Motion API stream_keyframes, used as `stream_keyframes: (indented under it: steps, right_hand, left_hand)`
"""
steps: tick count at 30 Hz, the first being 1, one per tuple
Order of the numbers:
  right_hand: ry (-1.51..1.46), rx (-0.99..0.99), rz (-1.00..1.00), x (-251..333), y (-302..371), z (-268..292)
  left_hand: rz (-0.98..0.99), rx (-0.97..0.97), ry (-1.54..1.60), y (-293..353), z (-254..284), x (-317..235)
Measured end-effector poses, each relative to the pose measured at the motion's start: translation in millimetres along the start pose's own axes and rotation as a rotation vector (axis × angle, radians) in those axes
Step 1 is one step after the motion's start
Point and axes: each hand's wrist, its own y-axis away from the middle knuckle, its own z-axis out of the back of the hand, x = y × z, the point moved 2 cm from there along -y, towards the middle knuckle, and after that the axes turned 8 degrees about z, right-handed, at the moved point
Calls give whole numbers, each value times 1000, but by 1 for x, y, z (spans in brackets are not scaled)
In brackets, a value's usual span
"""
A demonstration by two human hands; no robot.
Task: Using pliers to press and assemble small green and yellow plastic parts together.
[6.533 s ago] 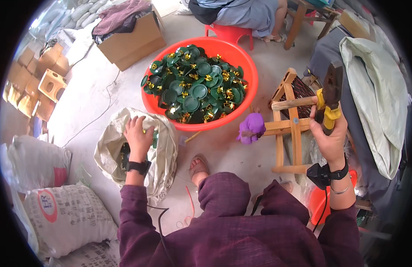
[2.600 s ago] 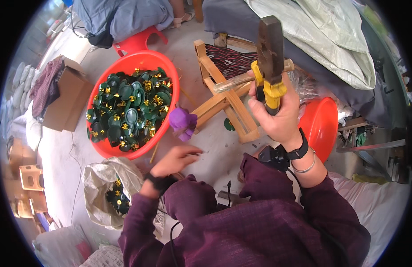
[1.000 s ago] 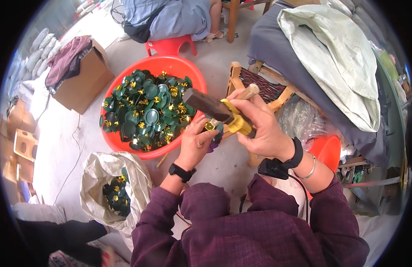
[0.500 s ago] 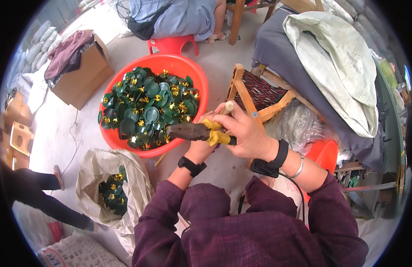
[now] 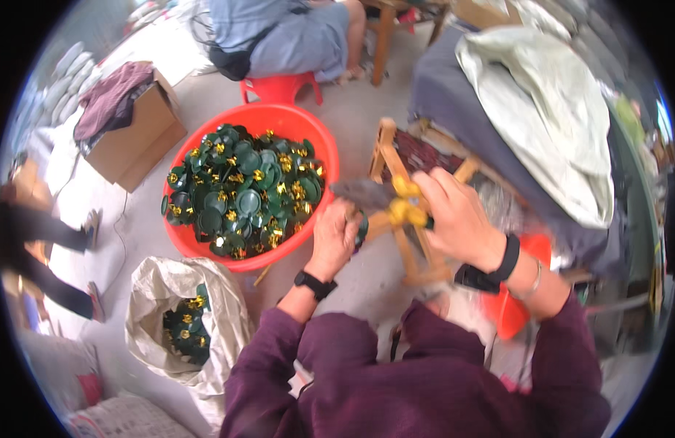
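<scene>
Gripping the pliers by their yellow handles, my right hand was closed in the head view, with the tool's dark nose pointing left toward my other hand. Blur kept me from telling whether the jaws were parted. My left hand was curled nearly closed, and a dark green piece showed at its fingers on the right side; how it was pinched was hidden from me. Both things were in front of me, between the basin and the wooden frame.

The nose sat so near my left hand that keeping skin out of its line mattered most, I judged. A steady hold low on the piece and a light squeeze seemed wise, since thin plastic might bend or slip.

The red basin was heaped with green round pieces bearing gold tufts, none spilling over the rim. The pale woven sack stood open to its lower left, with a smaller lot of similar pieces inside. Farther up, checked cloth filled the mouth of a cardboard box. Beyond my right wrist was another red container, its contents unclear.
</scene>
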Motion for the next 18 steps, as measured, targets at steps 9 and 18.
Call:
stream_keyframes:
  steps: [9,18]
  right_hand:
    - [-662,78,120,34,-27,-48]
    - [-644,-258,-135,12,-16,-5]
  left_hand:
    - [-213,34,-25,-9,2,7]
    - [199,-651,-126,114,217,51]
